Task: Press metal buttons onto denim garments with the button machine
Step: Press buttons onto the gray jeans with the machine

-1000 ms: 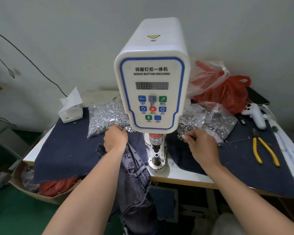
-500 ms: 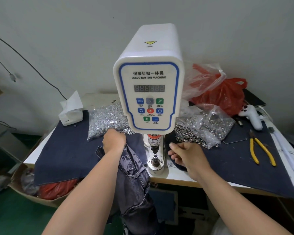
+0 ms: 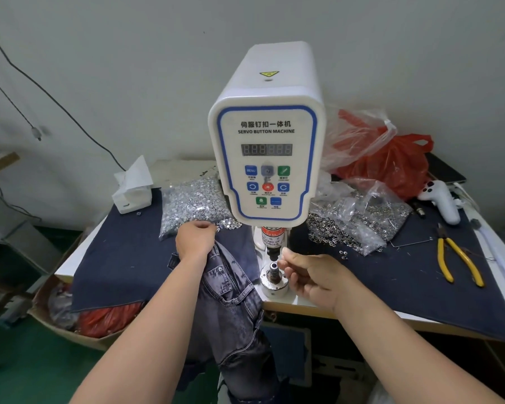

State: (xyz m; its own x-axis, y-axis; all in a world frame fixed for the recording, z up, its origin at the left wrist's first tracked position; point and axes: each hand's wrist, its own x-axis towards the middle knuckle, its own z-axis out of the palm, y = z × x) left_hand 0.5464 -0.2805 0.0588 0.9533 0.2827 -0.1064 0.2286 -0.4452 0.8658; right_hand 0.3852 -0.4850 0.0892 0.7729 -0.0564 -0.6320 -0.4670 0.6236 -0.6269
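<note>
The white button machine (image 3: 267, 158) stood at the middle of the surface (image 3: 303, 301), its lower post (image 3: 273, 274) rising from a round metal base at the near edge. A pair of grey denim jeans (image 3: 231, 295) lay just left of the post, draped over the near edge and hanging down, partly on a dark blue cloth (image 3: 123, 258) that covered the left side of the surface.

The left hand (image 3: 196, 239) rested at the far end of the jeans, its fingers curled into the near edge of a clear bag of silver buttons (image 3: 193, 204); whether they held a button could not be told. The right hand (image 3: 312, 275) was held just right of the post, thumb and forefinger pinched close together beside its top. What they pinched was too small to identify.

A second bag of darker metal parts (image 3: 359, 225) lay right of the machine, with a few loose pieces near it. A red plastic bag (image 3: 391, 164) sat behind that. Yellow-handled pliers (image 3: 456, 262) lay well to the right, with a white handheld controller (image 3: 440, 199) beyond them. A white tissue box (image 3: 133, 189) stood at the far left.
</note>
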